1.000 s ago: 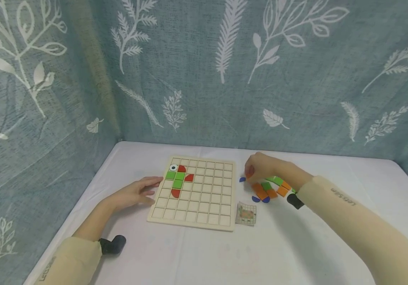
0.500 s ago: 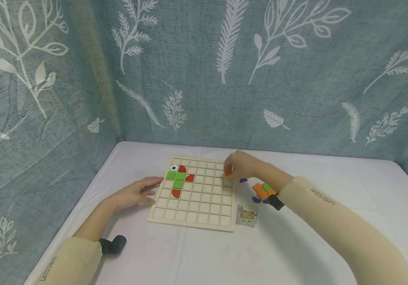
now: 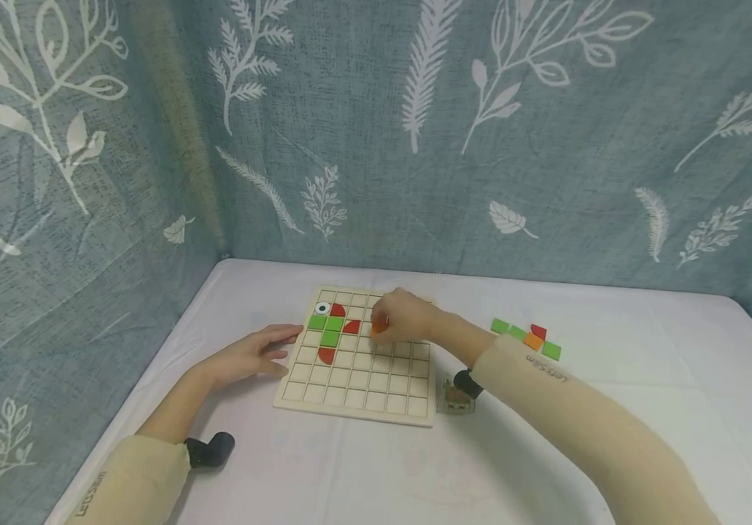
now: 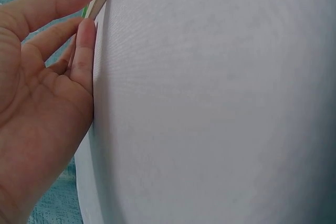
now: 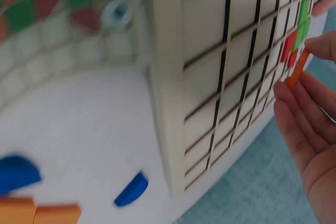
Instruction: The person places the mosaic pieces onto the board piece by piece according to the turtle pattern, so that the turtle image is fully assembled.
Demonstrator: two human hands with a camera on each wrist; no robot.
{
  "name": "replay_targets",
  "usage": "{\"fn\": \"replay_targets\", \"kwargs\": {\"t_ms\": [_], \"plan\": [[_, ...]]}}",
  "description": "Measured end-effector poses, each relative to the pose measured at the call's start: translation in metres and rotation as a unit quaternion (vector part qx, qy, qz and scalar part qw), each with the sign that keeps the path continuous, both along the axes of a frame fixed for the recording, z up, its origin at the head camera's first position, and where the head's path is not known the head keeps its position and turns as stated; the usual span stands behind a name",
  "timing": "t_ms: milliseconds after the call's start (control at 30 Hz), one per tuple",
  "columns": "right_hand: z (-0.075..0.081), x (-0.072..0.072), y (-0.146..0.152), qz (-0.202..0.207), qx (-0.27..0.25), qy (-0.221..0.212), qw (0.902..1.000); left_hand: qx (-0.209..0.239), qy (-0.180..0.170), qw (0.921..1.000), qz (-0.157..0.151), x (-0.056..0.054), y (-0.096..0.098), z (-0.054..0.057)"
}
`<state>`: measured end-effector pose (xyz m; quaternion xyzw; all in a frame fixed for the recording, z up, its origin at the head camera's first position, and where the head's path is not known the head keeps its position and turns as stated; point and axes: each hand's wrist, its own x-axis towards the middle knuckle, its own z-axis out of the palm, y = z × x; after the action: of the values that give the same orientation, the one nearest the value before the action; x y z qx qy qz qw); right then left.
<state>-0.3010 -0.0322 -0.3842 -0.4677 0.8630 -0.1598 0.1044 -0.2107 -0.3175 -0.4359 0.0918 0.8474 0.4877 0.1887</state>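
A wooden grid board (image 3: 372,403) lies on the table. Its upper left cells hold a round eye tile (image 3: 322,308), several green square tiles (image 3: 330,338) and red quarter-round tiles (image 3: 327,356). My left hand (image 3: 251,354) rests with its fingertips against the board's left edge, fingers loosely extended. Above the middle of the board, my right hand (image 3: 403,317) pinches an orange tile (image 5: 298,68) between thumb and fingers. The tile shows edge-on in the right wrist view, so its full shape is hidden.
A small pattern card (image 3: 456,402) lies by the board's lower right corner, partly under the right wrist. Loose green tiles (image 3: 551,351), a red one (image 3: 538,331) and an orange one (image 3: 533,340) lie farther right. Blue rounded pieces (image 5: 132,189) show in the right wrist view.
My right hand has moved left from the loose tiles to over the board's middle, carrying the orange tile. The left hand has stayed at the board's edge.
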Motion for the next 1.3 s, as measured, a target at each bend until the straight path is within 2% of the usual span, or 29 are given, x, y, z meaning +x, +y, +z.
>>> {"fn": "replay_targets", "kwargs": {"t_ms": [367,533,700,1000,1300], "plan": [[-0.01,0.014,-0.03,-0.027,-0.021,0.01,0.9994,0.0,-0.006,1.0,-0.002,0.001,0.002,0.004],[-0.018,0.018,-0.037,-0.045,-0.012,0.015,0.9988,0.001,-0.004,1.0,-0.006,0.001,0.002,0.004],[-0.022,0.019,-0.041,-0.054,-0.003,0.028,0.9981,0.001,-0.004,1.0,-0.003,0.002,0.002,0.003],[-0.029,0.021,-0.041,-0.052,-0.027,0.063,0.9963,0.003,-0.005,1.0,-0.005,0.001,0.002,0.004],[-0.033,0.024,-0.039,-0.073,-0.04,0.055,0.995,0.007,-0.01,0.9999,-0.003,0.001,0.003,0.005]]}}
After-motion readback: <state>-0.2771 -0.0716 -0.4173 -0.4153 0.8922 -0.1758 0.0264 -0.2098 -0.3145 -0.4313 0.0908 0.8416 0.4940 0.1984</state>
